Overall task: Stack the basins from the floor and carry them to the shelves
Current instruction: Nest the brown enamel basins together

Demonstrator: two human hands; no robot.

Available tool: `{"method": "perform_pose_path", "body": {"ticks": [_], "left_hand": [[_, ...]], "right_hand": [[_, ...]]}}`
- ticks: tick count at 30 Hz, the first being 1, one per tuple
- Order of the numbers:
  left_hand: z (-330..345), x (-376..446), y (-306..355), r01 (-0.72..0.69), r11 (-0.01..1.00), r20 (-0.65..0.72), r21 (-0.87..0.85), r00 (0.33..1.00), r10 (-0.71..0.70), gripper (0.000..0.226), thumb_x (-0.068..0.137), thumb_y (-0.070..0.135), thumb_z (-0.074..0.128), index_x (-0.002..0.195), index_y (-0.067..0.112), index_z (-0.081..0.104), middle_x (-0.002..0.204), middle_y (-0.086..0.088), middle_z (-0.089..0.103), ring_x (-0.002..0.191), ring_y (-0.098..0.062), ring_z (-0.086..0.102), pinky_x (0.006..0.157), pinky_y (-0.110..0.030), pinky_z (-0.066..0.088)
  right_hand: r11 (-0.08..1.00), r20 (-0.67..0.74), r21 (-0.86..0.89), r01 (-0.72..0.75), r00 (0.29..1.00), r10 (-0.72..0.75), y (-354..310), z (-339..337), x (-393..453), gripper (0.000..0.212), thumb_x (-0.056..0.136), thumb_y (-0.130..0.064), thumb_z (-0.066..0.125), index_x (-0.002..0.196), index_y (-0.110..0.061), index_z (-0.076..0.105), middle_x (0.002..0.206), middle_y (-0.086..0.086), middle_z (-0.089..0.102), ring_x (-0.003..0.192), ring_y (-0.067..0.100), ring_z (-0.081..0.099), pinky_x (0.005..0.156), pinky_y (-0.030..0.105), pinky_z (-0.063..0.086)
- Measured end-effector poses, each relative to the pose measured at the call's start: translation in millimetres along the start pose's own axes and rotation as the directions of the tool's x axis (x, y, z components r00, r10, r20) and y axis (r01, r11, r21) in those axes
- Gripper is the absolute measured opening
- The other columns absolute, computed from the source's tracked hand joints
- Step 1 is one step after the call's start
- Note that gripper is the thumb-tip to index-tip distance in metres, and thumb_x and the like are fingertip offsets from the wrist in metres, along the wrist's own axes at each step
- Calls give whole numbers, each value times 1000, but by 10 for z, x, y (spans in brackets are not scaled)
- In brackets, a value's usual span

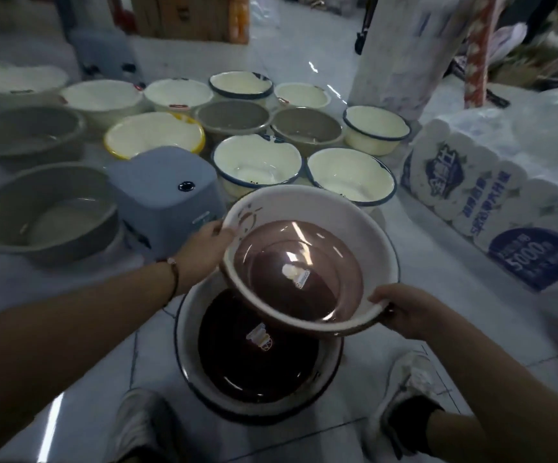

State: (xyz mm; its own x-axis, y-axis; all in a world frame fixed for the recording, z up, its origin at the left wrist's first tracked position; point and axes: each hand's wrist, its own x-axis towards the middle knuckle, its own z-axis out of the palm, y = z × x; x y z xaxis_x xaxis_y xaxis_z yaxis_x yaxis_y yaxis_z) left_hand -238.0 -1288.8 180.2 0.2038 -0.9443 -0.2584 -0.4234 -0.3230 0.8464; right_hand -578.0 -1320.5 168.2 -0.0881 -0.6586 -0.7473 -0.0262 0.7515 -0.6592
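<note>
Both hands hold a pink basin over a dark one.
Left hand and right hand grip opposite rims of the tilted pink basin, above the dark basin on the floor.

Two brown-bottomed basins, four grey basins, four blue-rimmed cream basins, four white basins, one yellow-rimmed basin, two grey-blue stools, and one wrapped pack of paper rolls crowd the floor.
</note>
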Motion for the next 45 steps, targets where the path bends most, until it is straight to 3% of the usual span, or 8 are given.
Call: {"method": "perform_pose_path", "body": {"ticks": [5,9,16,19,22,28,37,45], "left_hand": [[-190,-668,-625,170,965,-123,201,981,-148,61,74,38,71,123,17,41,121,-8,62,93,-26,59,77,-33,46],[-171,-1027,-1008,168,926,14,339,983,-183,110,54,62,60,150,24,22,140,-4,53,110,-26,59,88,-35,51],[43,-1131,-1313,273,843,60,464,939,-338,79,79,38,69,142,18,26,123,-11,61,99,-26,60,80,-31,50],[0,-1115,-1304,188,544,89,818,892,-442,74,81,53,64,139,15,38,135,-12,53,116,-30,57,94,-37,48],[-39,-886,-1021,-28,277,99,960,965,-243,57,93,54,47,140,23,43,138,-10,45,119,-30,53,98,-41,41],[-299,274,-390,-75,494,169,866,974,-149,65,96,52,46,150,20,31,149,-15,39,130,-35,45,106,-46,40],[-931,1059,-376,91,742,131,664,963,-235,56,96,43,51,148,26,38,145,-7,49,125,-28,51,102,-40,45],[-3140,-463,259,472,536,-99,700,808,-581,65,100,44,40,157,26,13,159,-9,25,137,-31,38,108,-39,33]], "right_hand": [[965,51,-264,-5,998,20,501,545,-132,8,76,7,58,81,1,58,68,13,56,62,23,55,47,26,54],[847,-69,-529,55,992,-108,954,534,51,66,52,-9,71,112,0,45,106,19,58,98,36,59,75,42,56],[823,-45,-550,-143,989,141,1316,456,-73,39,77,-3,64,114,-3,53,99,18,57,86,29,56,71,38,50],[464,-88,-868,-176,975,204,1337,490,-101,72,83,-28,71,144,-10,37,137,15,46,124,33,48,98,39,43],[180,-33,-984,-10,992,-125,1145,590,-57,120,74,-54,75,153,-16,-6,155,14,20,139,35,32,111,45,33],[-125,514,-851,511,758,-401,-11,1443,352,82,89,-54,56,154,-18,19,154,8,30,137,29,35,110,41,34],[-255,657,-749,612,735,-168,-1007,2390,1007,71,94,-45,53,153,-18,24,156,6,32,140,26,34,114,39,32],[-554,786,-513,656,619,5,-2446,3486,-898,65,89,-43,53,147,-23,33,148,5,41,134,28,40,109,39,34]]}}
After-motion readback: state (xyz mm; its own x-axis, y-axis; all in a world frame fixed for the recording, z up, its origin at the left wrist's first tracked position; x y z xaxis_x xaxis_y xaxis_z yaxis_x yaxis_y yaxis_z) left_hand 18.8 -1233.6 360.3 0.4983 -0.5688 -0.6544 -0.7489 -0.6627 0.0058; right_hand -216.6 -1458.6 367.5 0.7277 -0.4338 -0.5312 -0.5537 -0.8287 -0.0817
